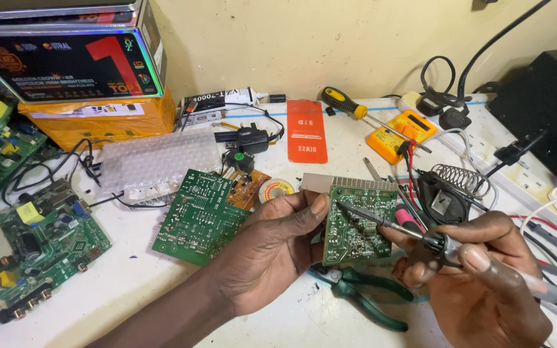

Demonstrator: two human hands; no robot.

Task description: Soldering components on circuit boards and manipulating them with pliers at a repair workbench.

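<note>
Fingers of my left hand (pixel 277 240) pinch the small green circuit board (pixel 358 223) by its left edge, thumb pressed on the solder side, holding it tilted up above the white table (pixel 130 283). My right hand (pixel 478 277) has its fingers closed around a soldering iron (pixel 433 241), whose tip rests on the board's upper left area. I see the board's face dotted with silvery solder joints and pale traces, with a ribbed grey strip along its top edge. Its lower left corner is hidden behind my palm. Green-handled pliers (pixel 365 293) lie just under the board, partly covered by my hands. The iron's rear end runs out of view at the right.
</note>
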